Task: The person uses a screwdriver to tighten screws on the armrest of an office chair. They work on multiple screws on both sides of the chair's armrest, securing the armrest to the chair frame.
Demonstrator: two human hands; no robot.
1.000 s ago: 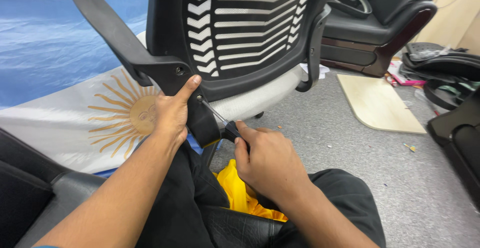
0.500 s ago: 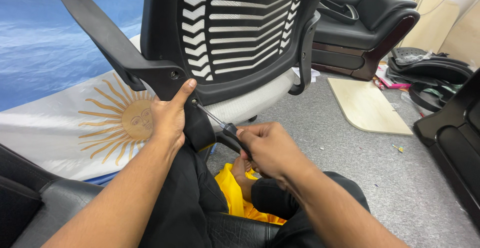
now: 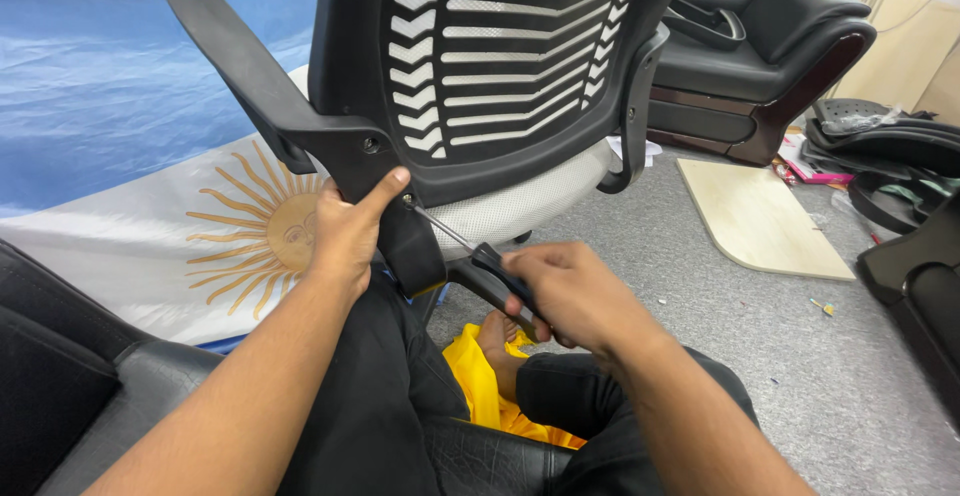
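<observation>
Blue-and-white sun flag [image 3: 200,226] on the floor, dark leather armchair [image 3: 770,46], pale wooden board [image 3: 760,216], yellow cloth [image 3: 480,386], grey carpet [image 3: 800,356].

Left hand [image 3: 345,231] braces the chair armrest [image 3: 290,121]; right hand [image 3: 570,291] drives a screwdriver [image 3: 480,256] into it.

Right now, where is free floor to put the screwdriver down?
Grey carpet between the office chair and the wooden board is bare. Far right is crowded with chair parts. Under the right hand, legs and yellow cloth fill the space.
</observation>
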